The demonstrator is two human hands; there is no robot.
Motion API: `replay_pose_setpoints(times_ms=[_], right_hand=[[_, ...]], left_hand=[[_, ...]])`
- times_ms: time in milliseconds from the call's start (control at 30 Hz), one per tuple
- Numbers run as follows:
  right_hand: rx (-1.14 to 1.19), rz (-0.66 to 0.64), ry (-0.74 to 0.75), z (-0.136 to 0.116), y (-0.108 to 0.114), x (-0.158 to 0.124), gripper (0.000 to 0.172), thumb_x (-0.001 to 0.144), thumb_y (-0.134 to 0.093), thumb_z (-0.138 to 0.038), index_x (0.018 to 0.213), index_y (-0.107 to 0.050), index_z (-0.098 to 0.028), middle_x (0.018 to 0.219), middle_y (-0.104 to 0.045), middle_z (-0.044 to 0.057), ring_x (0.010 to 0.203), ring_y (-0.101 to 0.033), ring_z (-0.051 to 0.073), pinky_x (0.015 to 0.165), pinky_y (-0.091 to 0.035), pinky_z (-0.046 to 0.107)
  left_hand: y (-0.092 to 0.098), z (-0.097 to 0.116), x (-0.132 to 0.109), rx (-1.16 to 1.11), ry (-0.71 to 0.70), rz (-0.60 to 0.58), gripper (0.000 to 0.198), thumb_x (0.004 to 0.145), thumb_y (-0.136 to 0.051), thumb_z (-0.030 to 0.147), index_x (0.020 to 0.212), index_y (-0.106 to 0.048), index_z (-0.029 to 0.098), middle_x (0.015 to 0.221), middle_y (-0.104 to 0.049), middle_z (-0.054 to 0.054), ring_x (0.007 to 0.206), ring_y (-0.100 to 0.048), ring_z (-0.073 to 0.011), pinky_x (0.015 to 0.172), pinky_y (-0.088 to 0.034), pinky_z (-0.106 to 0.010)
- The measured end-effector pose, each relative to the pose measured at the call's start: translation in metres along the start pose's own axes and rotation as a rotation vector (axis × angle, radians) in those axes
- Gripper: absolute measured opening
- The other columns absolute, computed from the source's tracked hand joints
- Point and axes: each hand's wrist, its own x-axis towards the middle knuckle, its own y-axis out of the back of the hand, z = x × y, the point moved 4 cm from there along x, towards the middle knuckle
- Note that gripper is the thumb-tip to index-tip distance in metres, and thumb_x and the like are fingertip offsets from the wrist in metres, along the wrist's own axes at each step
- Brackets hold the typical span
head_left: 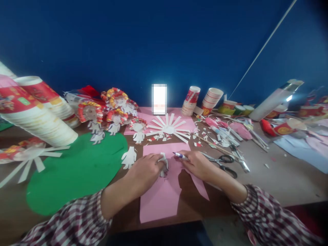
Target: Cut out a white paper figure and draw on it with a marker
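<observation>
My right hand [200, 164] is closed around a marker pen [180, 156] with a white and purple barrel. Its dark tip points left over a pink paper sheet [160, 201]. My left hand [147, 171] has its fingers curled on a small white paper cutout [164, 167], holding it against the pink sheet. Part of that cutout is hidden under the fingers. Another white figure-shaped paper cutout [129, 158] lies just left of the sheet. The pink sheet has a cut-away notch on its right side.
Green paper [77, 177] covers the left. Behind it stand paper figures with red-and-yellow rings [116, 118]. Stacked paper cups [43, 119] lean at far left. A white cup cut into strips [167, 129] lies ahead. Scissors [225, 166], sticks and scraps are at right.
</observation>
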Motion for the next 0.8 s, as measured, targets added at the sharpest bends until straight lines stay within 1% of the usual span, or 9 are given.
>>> replay_pose_setpoints(times_ms=[100,200,300,400,500,633,700,767,800], right_hand=[[0.032,0.026,0.01,0.003,0.0,-0.001,0.023,0.092,-0.044,-0.019,0.098,-0.067,-0.017,0.089,-0.071,0.006,0.08,-0.064,0.017,0.072,-0.043,0.024],[0.053,0.042,-0.006,0.005,0.001,-0.001,0.024,0.092,-0.045,-0.022,0.098,-0.067,-0.017,0.084,-0.071,0.005,0.073,-0.064,0.017,0.068,-0.044,0.024],[0.03,0.116,-0.096,0.007,0.008,0.003,0.025,0.092,-0.048,-0.029,0.105,-0.066,-0.017,0.076,-0.069,0.005,0.067,-0.062,0.017,0.062,-0.043,0.024],[0.056,0.206,-0.196,0.007,0.014,0.01,0.037,0.094,-0.044,-0.04,0.117,-0.06,-0.016,0.068,-0.065,0.003,0.061,-0.06,0.017,0.058,-0.042,0.026],[0.261,0.228,-0.146,0.001,0.011,0.022,0.043,0.1,-0.029,-0.038,0.132,-0.05,-0.019,0.064,-0.058,-0.001,0.055,-0.054,0.013,0.055,-0.043,0.024],[0.501,0.234,-0.035,-0.004,-0.007,0.032,0.055,0.097,-0.039,-0.029,0.149,-0.021,-0.028,0.082,-0.061,0.0,0.052,-0.054,0.008,0.049,-0.046,0.021],[0.555,0.24,-0.024,-0.002,-0.016,0.032,0.049,0.098,-0.038,-0.03,0.146,-0.031,-0.03,0.095,-0.062,0.004,0.054,-0.058,0.007,0.046,-0.046,0.019],[0.627,0.208,-0.039,0.001,-0.025,0.031,0.035,0.097,-0.039,-0.032,0.129,-0.054,-0.025,0.102,-0.062,0.006,0.057,-0.06,0.007,0.046,-0.047,0.019],[0.677,0.184,-0.05,0.002,-0.028,0.03,0.032,0.097,-0.04,-0.034,0.12,-0.06,-0.022,0.101,-0.063,0.007,0.058,-0.061,0.008,0.047,-0.047,0.019]], left_hand=[[-0.002,-0.002,-0.001,0.019,-0.008,0.019,0.025,0.09,-0.047,0.014,0.108,-0.064,0.018,0.119,-0.062,-0.011,0.11,-0.058,-0.0264,0.091,-0.051,-0.043],[-0.002,-0.002,-0.003,0.017,-0.015,0.038,0.026,0.09,-0.047,0.015,0.111,-0.062,0.018,0.118,-0.062,-0.01,0.11,-0.057,-0.0255,0.093,-0.05,-0.043],[-0.002,-0.002,-0.005,0.0,-0.022,0.046,0.031,0.088,-0.048,0.015,0.118,-0.058,0.018,0.12,-0.061,-0.01,0.112,-0.055,-0.0253,0.094,-0.048,-0.043],[-0.003,-0.002,-0.008,-0.005,-0.018,0.042,0.033,0.087,-0.051,0.018,0.119,-0.057,0.018,0.12,-0.061,-0.01,0.112,-0.054,-0.026,0.094,-0.048,-0.044],[-0.003,-0.001,-0.009,0.005,0.001,0.062,0.033,0.087,-0.053,0.021,0.119,-0.057,0.016,0.117,-0.061,-0.012,0.11,-0.055,-0.027,0.093,-0.048,-0.045],[-0.002,0.001,-0.009,-0.022,0.029,0.087,0.028,0.087,-0.053,0.021,0.114,-0.06,0.018,0.115,-0.062,-0.01,0.109,-0.055,-0.0266,0.091,-0.048,-0.046],[-0.002,0.001,-0.008,-0.036,0.046,0.091,0.024,0.086,-0.053,0.02,0.109,-0.061,0.019,0.112,-0.063,-0.009,0.107,-0.056,-0.0261,0.091,-0.048,-0.045],[-0.002,0.001,-0.008,-0.045,0.054,0.091,0.021,0.086,-0.052,0.019,0.105,-0.062,0.019,0.11,-0.063,-0.008,0.105,-0.056,-0.0257,0.09,-0.048,-0.045],[-0.001,0.001,-0.008,-0.05,0.052,0.092,0.022,0.087,-0.052,0.018,0.106,-0.061,0.019,0.111,-0.063,-0.008,0.105,-0.056,-0.0253,0.09,-0.048,-0.044]])
